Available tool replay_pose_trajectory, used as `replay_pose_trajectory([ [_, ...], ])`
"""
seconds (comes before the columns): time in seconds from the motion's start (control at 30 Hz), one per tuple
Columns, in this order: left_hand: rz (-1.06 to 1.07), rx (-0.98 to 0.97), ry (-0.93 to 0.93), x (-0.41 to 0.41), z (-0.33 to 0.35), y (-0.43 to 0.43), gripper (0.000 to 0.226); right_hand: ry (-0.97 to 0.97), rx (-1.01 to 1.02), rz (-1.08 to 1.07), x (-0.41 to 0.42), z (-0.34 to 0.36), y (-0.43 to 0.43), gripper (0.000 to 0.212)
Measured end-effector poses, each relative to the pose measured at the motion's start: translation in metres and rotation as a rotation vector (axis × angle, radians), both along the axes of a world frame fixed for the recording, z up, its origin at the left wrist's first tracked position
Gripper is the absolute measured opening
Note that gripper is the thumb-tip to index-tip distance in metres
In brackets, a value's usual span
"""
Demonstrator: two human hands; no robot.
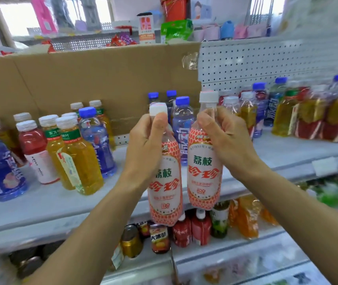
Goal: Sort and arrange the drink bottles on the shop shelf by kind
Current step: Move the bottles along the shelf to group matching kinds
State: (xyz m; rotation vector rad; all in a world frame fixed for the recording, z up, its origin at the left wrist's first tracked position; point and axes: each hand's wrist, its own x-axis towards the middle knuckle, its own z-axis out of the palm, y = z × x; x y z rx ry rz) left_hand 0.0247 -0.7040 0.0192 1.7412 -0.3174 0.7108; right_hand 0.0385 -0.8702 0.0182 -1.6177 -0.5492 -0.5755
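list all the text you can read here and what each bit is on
"荔枝" and "珍珍": left bottle, held by the left hand
"荔枝" and "珍珍": right bottle, held by the right hand
"东方": green band on a tea bottle
Everything else: too small or blurred to read.

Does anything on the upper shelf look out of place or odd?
Yes: at the left a blue bottle and a red bottle stand among the yellow teas, so kinds are mixed. Nothing looks spilled.

The left bottle (165,182) and right bottle (204,171) are side by side before the shelf (40,204), other bottles (81,153) standing behind.
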Motion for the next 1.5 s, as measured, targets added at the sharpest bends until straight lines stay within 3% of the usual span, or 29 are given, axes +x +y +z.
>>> replay_pose_trajectory([
  [0.27, -0.074, -0.016, 0.065, -0.010, -0.013, -0.107, 0.040, 0.020, -0.009, -0.026, -0.025, -0.021, -0.121, 0.012],
  [0.87, -0.193, -0.109, 0.148, -0.004, -0.033, -0.454, 0.040, 0.113, -0.076, -0.139, -0.040, -0.031, -0.467, 0.015],
  [1.5, -0.324, -0.088, 0.113, 0.151, -0.013, -0.670, 0.045, 0.066, -0.084, -0.115, 0.119, -0.012, -0.685, 0.025],
])
